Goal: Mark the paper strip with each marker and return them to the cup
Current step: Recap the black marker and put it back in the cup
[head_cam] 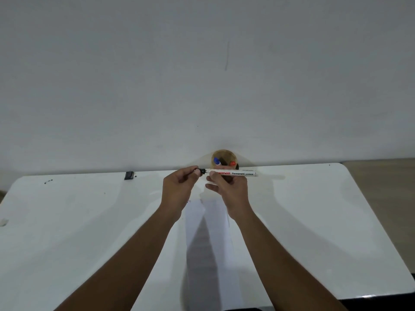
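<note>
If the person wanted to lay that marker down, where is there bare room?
Bare table lies right of the paper strip, out to the rounded edge, and left of it up to the black clip. It is crowded at the back centre, where both hands hold the marker before the cup.

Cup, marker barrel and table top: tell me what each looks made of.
Cup: looks like wood or bamboo, matte, from its tan-brown inner wall; blur leaves it open.
Marker barrel: probably smooth plastic, white with printed lettering.
Table top: hard, glossy white, likely laminate or coated board; it shows soft reflections.
</note>
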